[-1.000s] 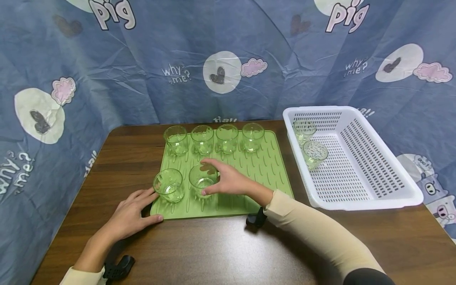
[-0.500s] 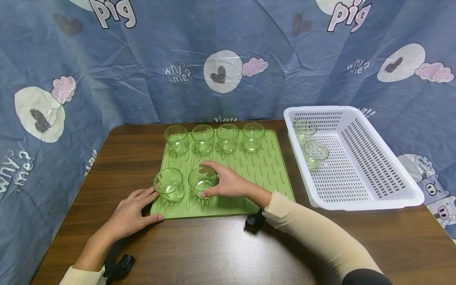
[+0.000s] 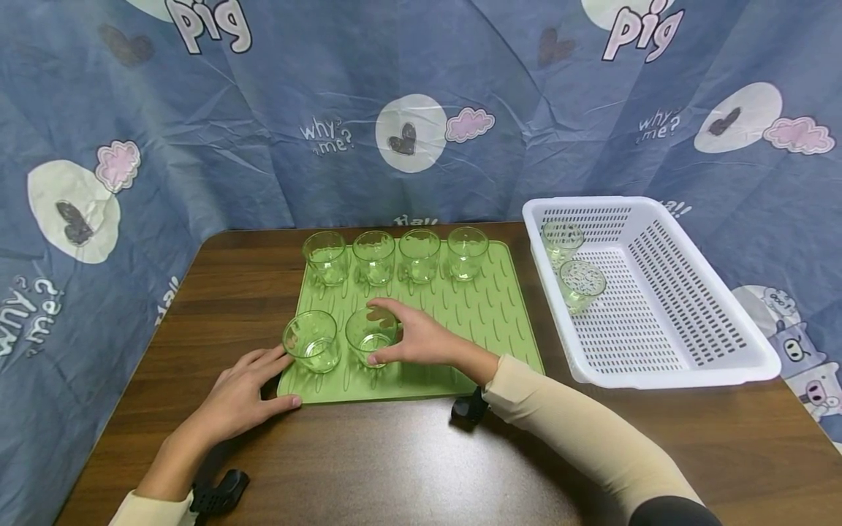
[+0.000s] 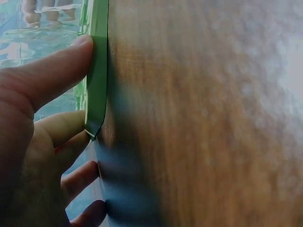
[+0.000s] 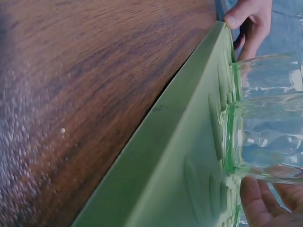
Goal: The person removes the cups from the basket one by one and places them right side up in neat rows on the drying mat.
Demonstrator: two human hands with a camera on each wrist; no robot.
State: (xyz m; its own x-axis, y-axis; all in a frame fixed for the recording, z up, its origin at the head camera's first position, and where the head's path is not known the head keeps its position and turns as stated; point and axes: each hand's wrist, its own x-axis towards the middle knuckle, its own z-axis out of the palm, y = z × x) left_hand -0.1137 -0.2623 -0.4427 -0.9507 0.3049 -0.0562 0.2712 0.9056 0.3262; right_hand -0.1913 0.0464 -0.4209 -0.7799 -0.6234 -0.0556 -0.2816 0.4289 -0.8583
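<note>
My right hand (image 3: 424,336) holds a clear drinking glass (image 3: 360,337), thumb at its near side and fingers at its far side. The glass stands upright on a green ridged drying mat (image 3: 480,321). To its left, close by, stands another glass (image 3: 314,356) near the mat's left edge. My left hand (image 3: 240,398) rests at the mat's front left corner with fingers extended. Its thumb (image 4: 71,59) touches the mat's rim in the left wrist view. In the right wrist view the held glass (image 5: 267,139) has its base on the mat, and fingers (image 5: 255,198) lie against its side.
Several glasses (image 3: 419,256) stand in a row along the mat's back edge. A white perforated basket (image 3: 664,376) sits at the right, with two glasses (image 3: 582,285) by its left wall. Brown wooden table (image 3: 368,460) surrounds the mat; a blue printed cloth (image 3: 263,109) hangs behind.
My right hand has shifted slightly to the left with the glass, bringing it closer to the neighbouring glass. The left hand stays in place.
</note>
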